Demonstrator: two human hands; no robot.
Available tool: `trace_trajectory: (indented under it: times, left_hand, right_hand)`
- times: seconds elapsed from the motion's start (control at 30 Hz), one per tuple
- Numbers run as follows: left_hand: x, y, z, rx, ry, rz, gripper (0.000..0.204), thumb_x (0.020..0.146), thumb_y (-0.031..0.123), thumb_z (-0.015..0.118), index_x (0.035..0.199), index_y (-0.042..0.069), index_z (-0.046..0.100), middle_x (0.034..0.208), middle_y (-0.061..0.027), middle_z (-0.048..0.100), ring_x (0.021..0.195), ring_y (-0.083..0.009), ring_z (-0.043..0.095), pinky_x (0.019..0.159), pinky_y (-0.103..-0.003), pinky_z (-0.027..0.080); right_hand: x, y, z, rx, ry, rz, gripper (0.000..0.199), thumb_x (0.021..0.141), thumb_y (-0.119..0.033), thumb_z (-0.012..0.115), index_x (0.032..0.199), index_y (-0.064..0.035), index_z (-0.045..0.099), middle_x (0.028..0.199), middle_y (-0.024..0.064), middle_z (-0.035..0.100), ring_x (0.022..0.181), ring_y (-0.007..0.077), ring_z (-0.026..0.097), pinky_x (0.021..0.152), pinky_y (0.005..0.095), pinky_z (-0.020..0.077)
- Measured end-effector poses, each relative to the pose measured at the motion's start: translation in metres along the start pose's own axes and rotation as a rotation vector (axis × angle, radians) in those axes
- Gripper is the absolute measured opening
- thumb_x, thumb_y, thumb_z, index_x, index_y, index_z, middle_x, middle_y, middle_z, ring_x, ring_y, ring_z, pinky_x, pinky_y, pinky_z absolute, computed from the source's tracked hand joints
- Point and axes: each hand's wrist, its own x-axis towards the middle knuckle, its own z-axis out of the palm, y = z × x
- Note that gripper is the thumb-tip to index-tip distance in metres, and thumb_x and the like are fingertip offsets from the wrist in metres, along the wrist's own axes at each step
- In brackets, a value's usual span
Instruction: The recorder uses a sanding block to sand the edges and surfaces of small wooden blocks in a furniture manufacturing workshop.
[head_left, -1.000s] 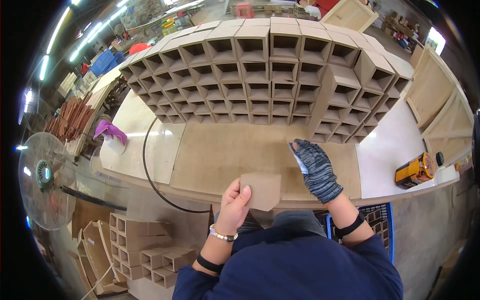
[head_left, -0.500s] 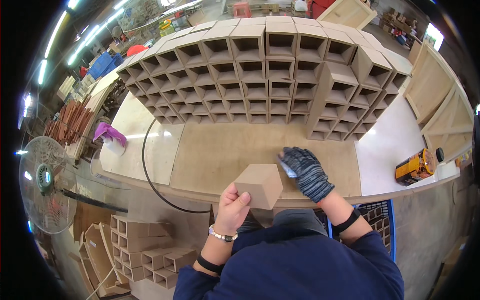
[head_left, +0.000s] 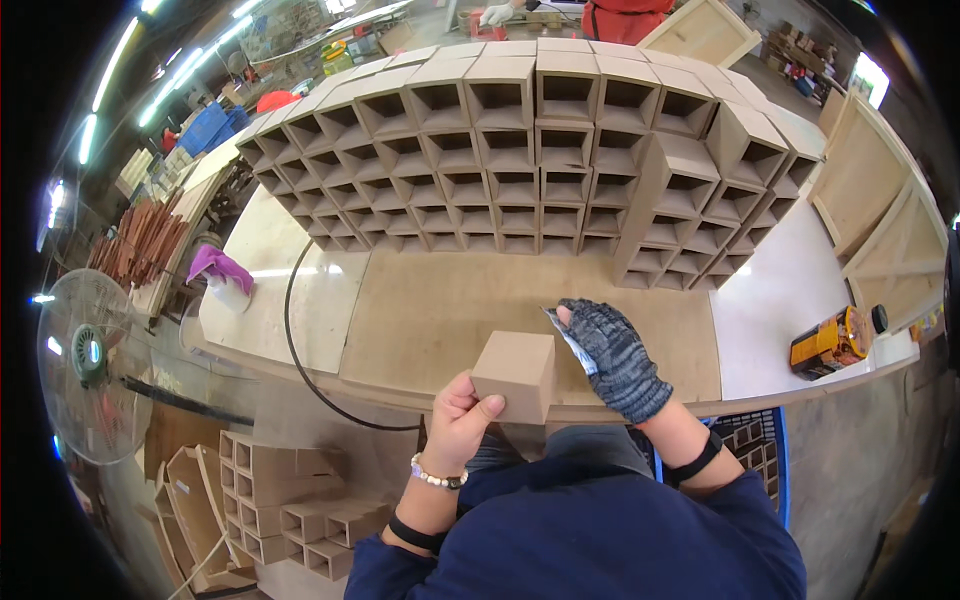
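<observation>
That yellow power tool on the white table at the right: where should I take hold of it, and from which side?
Judging by its pose, grip the yellow power tool around the middle of its body, coming down from above. It lies on its side on the white table, long axis running left to right, with bare table around it. Its black end looks too small for a firm grip.

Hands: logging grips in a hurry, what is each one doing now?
Left hand: closed on the small brown wooden box.
Right hand, in a dark knit glove: holding grey sandpaper sheet against box.

No packages, labels, signs or screens discernible anywhere on bench or surrounding workshop floor.
</observation>
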Motion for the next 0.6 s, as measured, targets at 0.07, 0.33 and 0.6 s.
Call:
trace_trajectory:
  times: [0.07,0.33,0.6]
  left_hand:
    - [0.004,0.0,-0.003,0.065,-0.015,-0.042,0.026,0.084,0.005,0.056,0.109,-0.002,0.053,0.103,-0.0068,0.06,0.093,-0.0106,0.056,0.083,-0.025,0.043]
    - [0.006,0.012,0.013,0.128,0.024,-0.039,0.027,0.085,0.004,0.053,0.112,-0.003,0.051,0.102,-0.0069,0.06,0.093,-0.0096,0.055,0.082,-0.024,0.043]
    - [0.008,-0.009,0.027,0.341,0.039,0.03,0.026,0.089,0.002,0.045,0.115,-0.004,0.047,0.104,-0.005,0.058,0.093,-0.0074,0.053,0.081,-0.022,0.042]
  right_hand:
    - [0.011,-0.022,-0.017,0.052,0.008,-0.067,0.036,0.081,-0.009,0.051,0.117,-0.0108,0.05,0.108,0.0124,0.057,0.1,0.0282,0.054,0.089,0.0391,0.0407]
    - [-0.017,0.035,0.017,-0.185,-0.251,0.138,0.053,0.074,-0.001,0.052,0.126,-0.0095,0.044,0.124,0.0155,0.048,0.114,0.029,0.046,0.097,0.0393,0.0358]
    - [0.016,-0.035,-0.012,0.046,0.012,-0.1,0.048,0.077,-0.006,0.049,0.124,-0.0062,0.043,0.122,0.014,0.047,0.113,0.033,0.045,0.099,0.0442,0.0323]
